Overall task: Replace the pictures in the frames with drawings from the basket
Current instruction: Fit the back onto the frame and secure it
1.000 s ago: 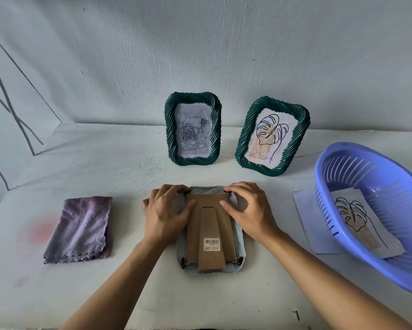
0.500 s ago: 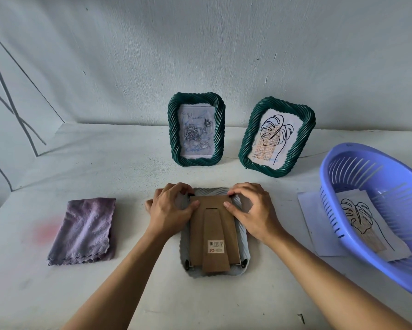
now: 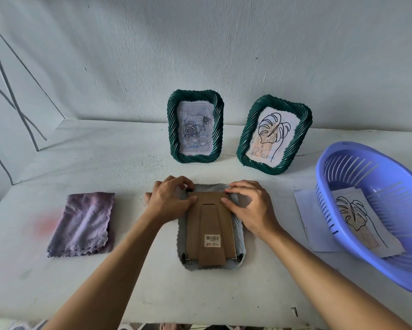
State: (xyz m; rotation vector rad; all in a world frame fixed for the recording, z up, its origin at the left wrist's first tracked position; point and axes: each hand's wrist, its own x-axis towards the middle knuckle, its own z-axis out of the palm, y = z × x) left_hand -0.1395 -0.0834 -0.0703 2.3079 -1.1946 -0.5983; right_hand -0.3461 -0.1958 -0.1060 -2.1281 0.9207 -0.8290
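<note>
A pale grey frame (image 3: pixel 239 236) lies face down at the table's middle, its brown cardboard back (image 3: pixel 209 225) with a folded stand and barcode sticker facing up. My left hand (image 3: pixel 169 201) has curled fingers at the back's top left corner, on a small black clip. My right hand (image 3: pixel 250 206) presses curled fingers at the top right corner. Two dark green frames stand behind: the left frame (image 3: pixel 195 129) shows a rose picture, the right frame (image 3: pixel 274 136) a leaf drawing. The blue basket (image 3: pixel 343 206) at the right holds another leaf drawing (image 3: pixel 360 217).
A folded purple cloth (image 3: pixel 83 222) lies left of the hands. A white sheet (image 3: pixel 307 217) sits partly under the basket. The white table (image 3: pixel 105 163) meets a white wall behind the standing frames.
The view has shifted slightly. Both hands stay at the top corners of the cardboard back, the fingers moving a little at the clips.
</note>
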